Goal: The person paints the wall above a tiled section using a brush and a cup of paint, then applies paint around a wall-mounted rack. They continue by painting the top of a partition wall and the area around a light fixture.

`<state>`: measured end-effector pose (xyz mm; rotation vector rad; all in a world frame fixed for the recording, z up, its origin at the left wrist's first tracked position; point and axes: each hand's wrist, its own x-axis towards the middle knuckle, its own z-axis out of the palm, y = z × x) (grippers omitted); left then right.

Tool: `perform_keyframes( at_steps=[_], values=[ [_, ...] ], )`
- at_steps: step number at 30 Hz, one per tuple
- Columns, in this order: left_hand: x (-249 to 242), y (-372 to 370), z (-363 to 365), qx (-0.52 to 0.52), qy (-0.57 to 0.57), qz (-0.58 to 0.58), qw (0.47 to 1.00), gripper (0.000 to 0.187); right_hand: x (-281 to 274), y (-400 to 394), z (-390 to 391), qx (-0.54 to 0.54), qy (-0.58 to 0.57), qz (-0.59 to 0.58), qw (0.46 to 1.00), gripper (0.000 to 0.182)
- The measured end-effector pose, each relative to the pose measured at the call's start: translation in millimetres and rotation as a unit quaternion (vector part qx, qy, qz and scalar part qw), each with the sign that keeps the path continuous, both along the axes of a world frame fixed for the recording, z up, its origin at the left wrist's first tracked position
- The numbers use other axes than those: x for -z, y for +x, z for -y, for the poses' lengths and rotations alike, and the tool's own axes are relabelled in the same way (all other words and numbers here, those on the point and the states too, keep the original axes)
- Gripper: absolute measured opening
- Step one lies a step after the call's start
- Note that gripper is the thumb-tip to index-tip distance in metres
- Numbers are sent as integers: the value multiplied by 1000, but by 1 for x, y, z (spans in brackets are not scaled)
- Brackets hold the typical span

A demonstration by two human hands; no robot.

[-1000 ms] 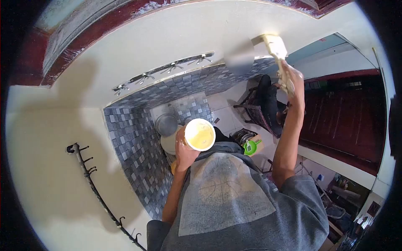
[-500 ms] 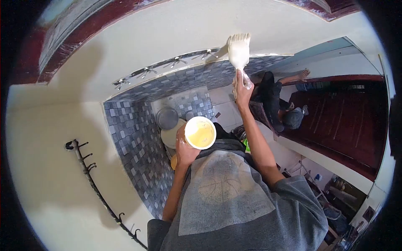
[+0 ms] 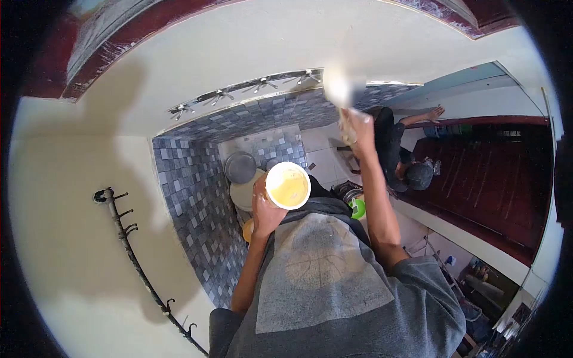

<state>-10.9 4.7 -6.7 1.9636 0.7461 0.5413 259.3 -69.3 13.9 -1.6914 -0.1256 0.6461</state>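
My left hand is wrapped round a white cup with yellow paint inside, held in front of my chest. Further forward and to the right, my right hand grips the handle of a paintbrush. The brush head is pale and smeared by motion, so its bristles are hard to make out. Behind it stands the cream wall, with a rack of metal hooks to the left of the brush. Whether the bristles touch the wall I cannot tell.
At the right, a person in dark clothes and a cap stretches one arm out beside a dark red door. A black hook rail is on the left wall. Below are grey mosaic tiles and a green item.
My right hand has drawn the brush back toward me and turned slightly. My left hand still holds the cup. The view has shifted a little, and the other person's head has moved slightly.
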Motion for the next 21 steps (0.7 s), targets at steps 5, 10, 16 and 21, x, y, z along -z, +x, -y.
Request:
perform_keyframes(
  at_steps=[5,10,16,21],
  values=[
    [-10,6,-1,17,-10,20,1000,72,-98,-10,-5,52,-5,12,999,33],
    [-6,5,0,22,6,9,1000,70,-134,-25,-8,143,46,94,984,36],
    [-3,5,-1,29,-24,11,999,68,-97,-19,-24,100,206,183,956,24],
    [-3,3,-4,-1,-9,-1,1000,70,38,-8,-31,164,96,207,960,21]
  ],
)
